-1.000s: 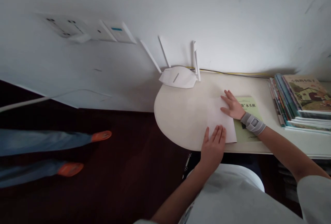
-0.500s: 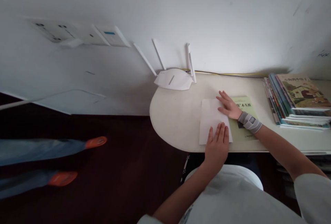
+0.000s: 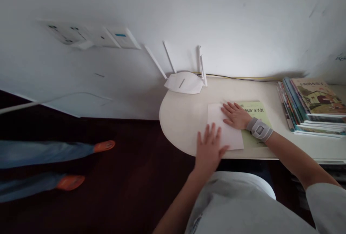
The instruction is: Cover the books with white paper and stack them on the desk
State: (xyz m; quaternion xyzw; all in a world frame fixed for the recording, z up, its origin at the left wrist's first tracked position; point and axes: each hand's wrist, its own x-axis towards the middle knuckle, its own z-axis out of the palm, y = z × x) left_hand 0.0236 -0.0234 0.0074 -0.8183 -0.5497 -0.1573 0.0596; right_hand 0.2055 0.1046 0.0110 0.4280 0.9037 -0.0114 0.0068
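Observation:
A white paper sheet [image 3: 226,141] lies on the table, against or partly over a green-covered book [image 3: 256,120]; I cannot tell whether the two are joined. My right hand [image 3: 237,116], with a grey band round its wrist, rests palm down across the sheet's upper part and the book's left side. Its fingers are stretched out and it grips nothing. At the sheet's lower left edge is my left hand [image 3: 209,149], fingers spread and holding nothing. Whether its palm presses on the paper is hidden.
A white router [image 3: 184,83] with upright antennas stands at the table's back left. Black and yellow cables run along the wall. A stack of picture books [image 3: 316,104] sits on the right. Sockets [image 3: 89,38] are on the wall; another person's legs [image 3: 45,154] show at left.
My left hand has moved left from the sheet's middle to its lower left edge, its fingers spreading. My right hand has shifted slightly and lies flatter, showing more of the book's title.

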